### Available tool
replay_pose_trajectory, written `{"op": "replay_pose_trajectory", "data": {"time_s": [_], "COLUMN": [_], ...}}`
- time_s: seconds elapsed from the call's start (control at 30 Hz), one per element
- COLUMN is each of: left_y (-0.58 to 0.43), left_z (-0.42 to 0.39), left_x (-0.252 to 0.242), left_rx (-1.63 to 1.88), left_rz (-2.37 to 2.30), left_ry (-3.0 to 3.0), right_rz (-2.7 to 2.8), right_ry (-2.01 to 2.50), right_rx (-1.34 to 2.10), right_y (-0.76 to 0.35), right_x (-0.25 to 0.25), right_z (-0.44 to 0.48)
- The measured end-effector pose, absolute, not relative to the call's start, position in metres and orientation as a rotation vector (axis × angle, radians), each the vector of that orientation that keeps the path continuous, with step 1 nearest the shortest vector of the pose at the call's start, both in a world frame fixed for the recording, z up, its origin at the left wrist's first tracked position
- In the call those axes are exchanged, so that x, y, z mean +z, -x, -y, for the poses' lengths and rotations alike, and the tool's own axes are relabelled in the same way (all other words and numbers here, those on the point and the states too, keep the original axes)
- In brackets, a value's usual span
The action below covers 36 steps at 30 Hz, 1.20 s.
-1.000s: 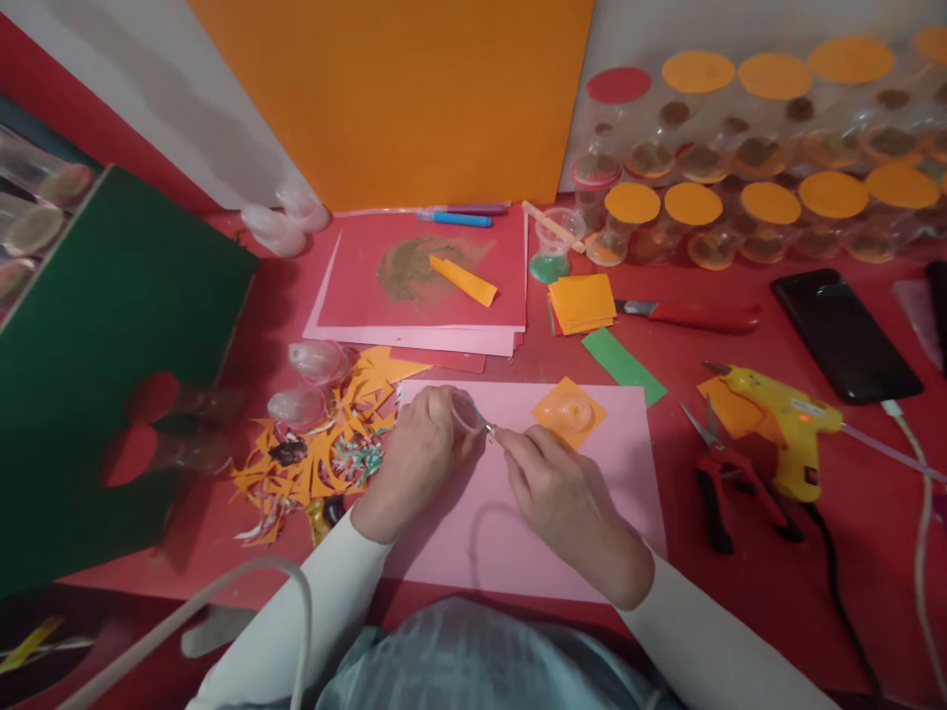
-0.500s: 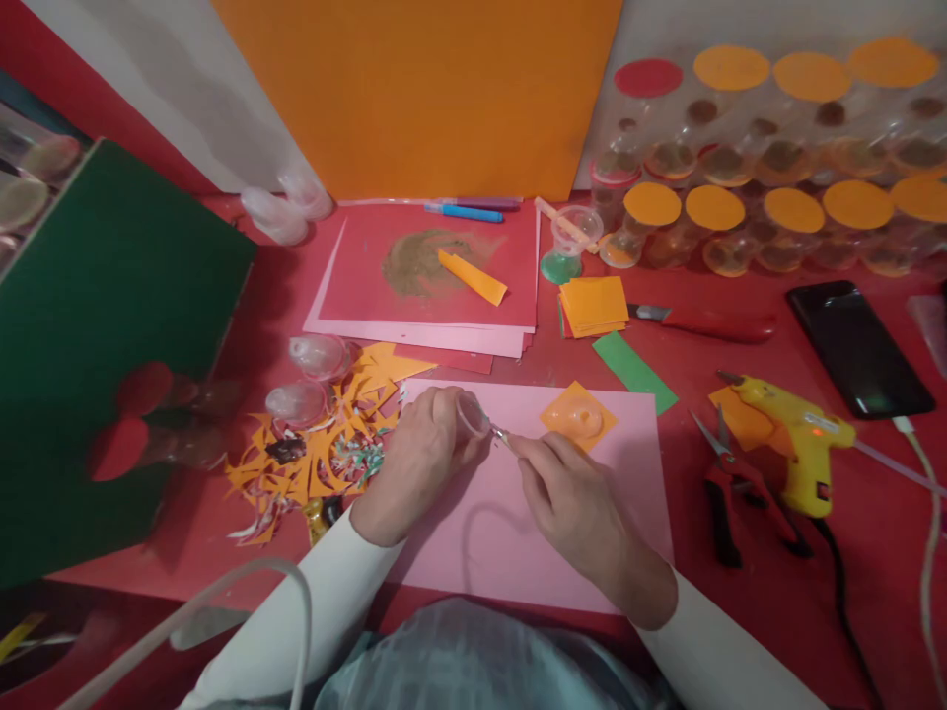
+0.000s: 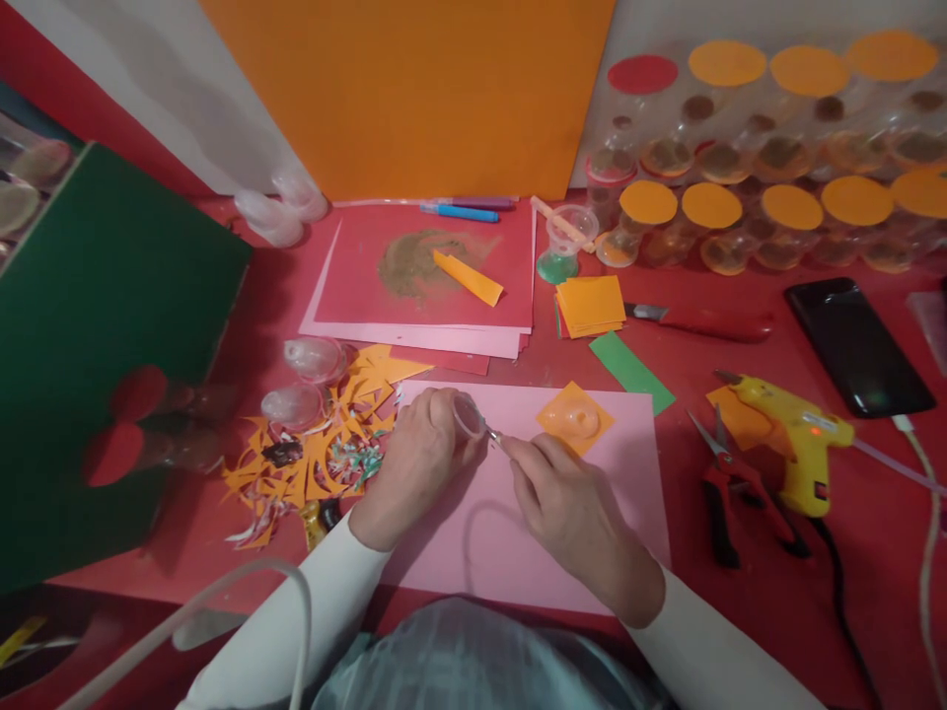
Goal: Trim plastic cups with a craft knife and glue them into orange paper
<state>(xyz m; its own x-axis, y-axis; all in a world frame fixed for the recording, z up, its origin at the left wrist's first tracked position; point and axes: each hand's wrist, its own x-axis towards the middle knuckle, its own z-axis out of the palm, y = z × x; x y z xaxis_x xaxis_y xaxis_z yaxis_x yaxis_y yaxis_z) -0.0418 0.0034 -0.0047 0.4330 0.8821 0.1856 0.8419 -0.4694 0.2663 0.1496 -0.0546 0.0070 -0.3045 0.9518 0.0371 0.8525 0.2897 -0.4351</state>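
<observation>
My left hand (image 3: 421,459) is closed around a small clear plastic cup (image 3: 469,415), its round mouth tilted toward the right. Pinched in my right hand (image 3: 566,508) is a slim tool with a metal tip (image 3: 491,433); its handle is hidden, so I cannot tell its exact kind. The tip touches or nearly touches the cup's rim. Both hands are over a pink paper sheet (image 3: 510,562). Behind my right hand lies an orange paper square (image 3: 551,419) with a clear plastic piece (image 3: 581,420) on it.
Orange paper scraps (image 3: 303,473) and clear cups (image 3: 296,404) lie left, near a green board (image 3: 125,325). To the right are a yellow glue gun (image 3: 803,429), red-handled pliers (image 3: 729,483), a phone (image 3: 858,345) and a red knife (image 3: 717,324). Plastic cups with orange discs (image 3: 711,206) stand behind.
The view has shifted slightly. Both hands keep their grips on the cup and the tool, with almost no movement between them.
</observation>
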Motion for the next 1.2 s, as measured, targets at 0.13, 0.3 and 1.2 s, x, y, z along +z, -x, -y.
{"op": "replay_pose_trajectory", "data": {"time_s": [0.13,0.3,1.2], "left_y": [0.042,0.042,0.044], "left_z": [-0.004,-0.005,-0.005], "left_x": [-0.003,-0.001,-0.001], "left_rx": [0.413,0.383,0.542], "left_rz": [-1.53,-1.528,-1.483], "left_ry": [-2.538,-2.605,-2.49], "right_rz": [2.292,2.32,2.233], "right_ry": [1.643,1.651,1.585], "right_rx": [0.452,0.403,0.36], "right_y": [-0.148,-0.147,-0.155], "right_x": [0.004,0.002,0.003], "right_z": [0.055,0.056,0.056]}}
